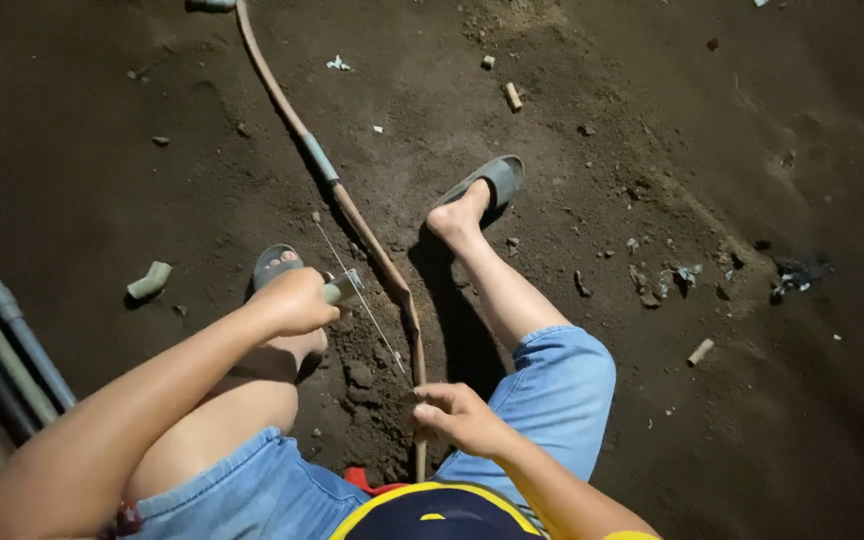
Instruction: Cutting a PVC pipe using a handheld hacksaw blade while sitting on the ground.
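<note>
Only the head view here, looking straight down at a person squatting on a dirt floor (752,330) in rolled-up jeans and grey slippers. The left hand (297,300) is fisted tight around the handle of a small hacksaw (357,290), and its thin blade runs diagonally from up near the left slipper (274,264) down toward the right hand. The right hand (457,412) is curled with its fingers pinching a long brownish pipe (392,270), right about where the blade meets it, so both hands are basically on the job and the right one is the closer to the contact spot. The pipe's long axis goes away from the person: it starts between the knees, runs up past the right foot's slipper (492,180), carries a grey coupling sleeve (320,160) partway along, then curves off to the top edge of the picture. So blade and pipe cross at a shallow angle, low in the picture, close to the body. Loose churned soil sits under that spot. Off to the left there's a grey pipe elbow (149,281) lying on the dirt, and a bundle of grey pipes (2,320) along the left edge. Short pipe offcuts (513,96) and little bits of debris are scattered around the far side and to the right.
</note>
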